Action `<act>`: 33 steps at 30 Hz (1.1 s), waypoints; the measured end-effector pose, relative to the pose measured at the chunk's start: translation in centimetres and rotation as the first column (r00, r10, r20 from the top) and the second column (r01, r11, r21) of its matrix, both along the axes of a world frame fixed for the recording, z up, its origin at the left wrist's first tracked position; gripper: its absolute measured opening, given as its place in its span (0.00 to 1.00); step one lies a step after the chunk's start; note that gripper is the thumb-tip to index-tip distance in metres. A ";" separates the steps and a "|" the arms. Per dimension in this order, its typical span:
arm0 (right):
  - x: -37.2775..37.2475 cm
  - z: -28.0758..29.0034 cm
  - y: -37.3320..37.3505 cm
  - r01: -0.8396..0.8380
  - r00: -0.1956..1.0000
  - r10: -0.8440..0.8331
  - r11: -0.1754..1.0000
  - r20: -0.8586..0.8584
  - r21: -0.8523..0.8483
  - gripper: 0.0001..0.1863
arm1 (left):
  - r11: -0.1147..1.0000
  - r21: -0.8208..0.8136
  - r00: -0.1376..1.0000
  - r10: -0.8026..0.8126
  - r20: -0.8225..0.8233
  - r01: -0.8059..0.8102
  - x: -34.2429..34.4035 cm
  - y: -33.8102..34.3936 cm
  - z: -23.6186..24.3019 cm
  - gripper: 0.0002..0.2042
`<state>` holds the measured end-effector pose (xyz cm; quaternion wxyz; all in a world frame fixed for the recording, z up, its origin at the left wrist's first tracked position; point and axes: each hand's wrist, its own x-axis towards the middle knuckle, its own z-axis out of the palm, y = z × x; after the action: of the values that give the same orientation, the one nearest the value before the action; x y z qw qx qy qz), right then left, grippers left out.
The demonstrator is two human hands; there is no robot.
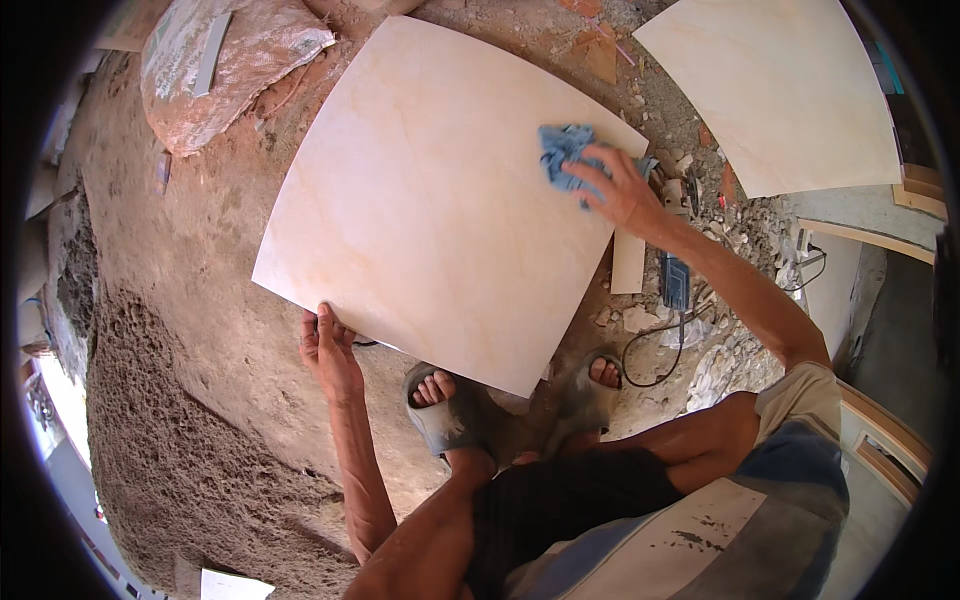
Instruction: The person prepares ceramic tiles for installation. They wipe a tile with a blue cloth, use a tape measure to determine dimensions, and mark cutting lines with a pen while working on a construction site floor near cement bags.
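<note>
A large pale beige marble-look tile lies tilted in front of me, above my sandalled feet. My left hand grips its near left edge, thumb on the top face and fingers mostly curled behind it. My right hand holds a crumpled blue cloth against the tile's upper right part, fingers bent over the cloth.
A second beige tile lies at the upper right. A dusty sack with a narrow strip on it is at the upper left. A blue-grey power tool with a cord sits among rubble on the right. A rough mound of sand is at lower left.
</note>
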<state>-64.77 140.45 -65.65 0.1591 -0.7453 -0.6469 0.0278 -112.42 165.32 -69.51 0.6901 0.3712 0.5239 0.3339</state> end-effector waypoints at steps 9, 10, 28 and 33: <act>-7.8 -0.1 -2.8 -0.235 0.968 0.243 0.966 -0.061 0.108 0.32 | 0.999 0.025 0.997 -0.049 0.059 0.048 -1.3 0.7 -1.0 0.11; -6.7 -0.1 -3.5 -0.268 0.961 0.274 0.958 -0.041 0.103 0.32 | 0.999 0.009 0.999 -0.033 0.030 0.033 -0.7 0.3 -1.0 0.09; 18.4 4.9 -22.9 0.716 0.627 -0.645 0.698 0.436 0.003 0.23 | 0.832 0.517 0.772 0.192 -0.606 0.199 3.2 1.9 1.4 0.28; 6.5 7.8 -10.9 0.564 0.779 -0.613 0.776 -0.132 -0.282 0.22 | 0.417 0.592 0.533 0.261 -0.805 0.690 9.3 8.7 6.3 0.25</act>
<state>-58.28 129.50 -57.89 0.1429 -0.9162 -0.3508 0.1311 -103.09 174.00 -63.21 0.1050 0.8524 0.4568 0.2319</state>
